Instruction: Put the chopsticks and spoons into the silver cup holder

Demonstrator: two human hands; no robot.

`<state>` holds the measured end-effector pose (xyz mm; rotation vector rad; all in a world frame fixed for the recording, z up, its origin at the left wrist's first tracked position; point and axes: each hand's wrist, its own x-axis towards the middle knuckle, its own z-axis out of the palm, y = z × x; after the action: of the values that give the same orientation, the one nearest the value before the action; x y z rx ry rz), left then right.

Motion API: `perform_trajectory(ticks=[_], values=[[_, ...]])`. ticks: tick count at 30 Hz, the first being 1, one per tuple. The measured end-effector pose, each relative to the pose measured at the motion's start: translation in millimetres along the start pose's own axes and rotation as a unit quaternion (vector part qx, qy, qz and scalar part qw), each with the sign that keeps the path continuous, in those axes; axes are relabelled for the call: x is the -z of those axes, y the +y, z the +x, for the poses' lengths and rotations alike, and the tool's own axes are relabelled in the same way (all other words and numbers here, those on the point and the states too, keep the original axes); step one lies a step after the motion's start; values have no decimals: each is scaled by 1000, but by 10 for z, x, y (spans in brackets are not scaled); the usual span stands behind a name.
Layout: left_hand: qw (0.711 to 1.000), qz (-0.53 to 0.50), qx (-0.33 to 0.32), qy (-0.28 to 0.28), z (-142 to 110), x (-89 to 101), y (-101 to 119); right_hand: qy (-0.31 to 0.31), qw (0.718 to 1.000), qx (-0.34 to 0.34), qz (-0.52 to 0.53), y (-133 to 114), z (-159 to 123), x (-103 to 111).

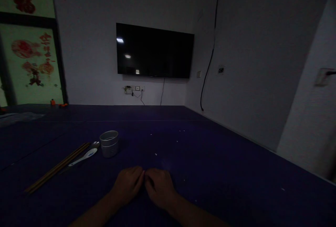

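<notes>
My left hand [129,184] rests on the dark blue tabletop [231,171], its fingers curled closed. Right beside it lies my right hand [160,186], also loosely closed, and the two hands meet at the knuckles. No object shows in either hand, though the undersides of the fingers are hidden. Beyond my left hand a grey metal cup [109,146] stands upright. To the cup's left lie a white spoon [83,157] with a blue mark, a metal spoon [94,145] and several wooden chopsticks [57,168], side by side at a slant.
Small white scraps [155,154] are scattered over the table. At the far left edge sit a clear plastic sheet [22,117] and small orange items [53,102]. A black cable [208,66] hangs down the right wall. A television [154,50] hangs on the far wall.
</notes>
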<state>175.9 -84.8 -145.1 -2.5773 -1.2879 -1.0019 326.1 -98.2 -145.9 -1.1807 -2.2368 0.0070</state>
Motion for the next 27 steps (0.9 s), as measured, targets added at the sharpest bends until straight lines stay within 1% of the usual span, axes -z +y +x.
perform_trajectory(ticks=[2,4,9,15,18,20,22,23,25,27], values=[[999,-12,26,-19,-34,-20,-47,-22,1000,-13,-9,4,14,-7],[998,-20,52,-31,-17,0,-45,-34,999,-27,-13,6,25,-2],[995,-23,64,-68,26,9,-34,-59,998,-30,-15,2,31,17],[996,-13,55,-71,6,0,-49,-54,998,-39,-14,6,25,1],[998,16,37,-45,-65,55,-94,-52,998,-38,4,17,20,7],[998,55,27,-15,-133,143,-186,-45,998,-38,29,18,13,20],[994,103,38,20,-196,285,-332,-39,997,-42,50,12,5,34],[989,130,58,39,-219,378,-420,-40,997,-46,56,7,2,37],[969,196,129,71,-248,599,-610,-47,996,-51,58,-2,-1,35],[938,268,209,63,-264,842,-796,-53,996,-50,55,-5,-1,23]])
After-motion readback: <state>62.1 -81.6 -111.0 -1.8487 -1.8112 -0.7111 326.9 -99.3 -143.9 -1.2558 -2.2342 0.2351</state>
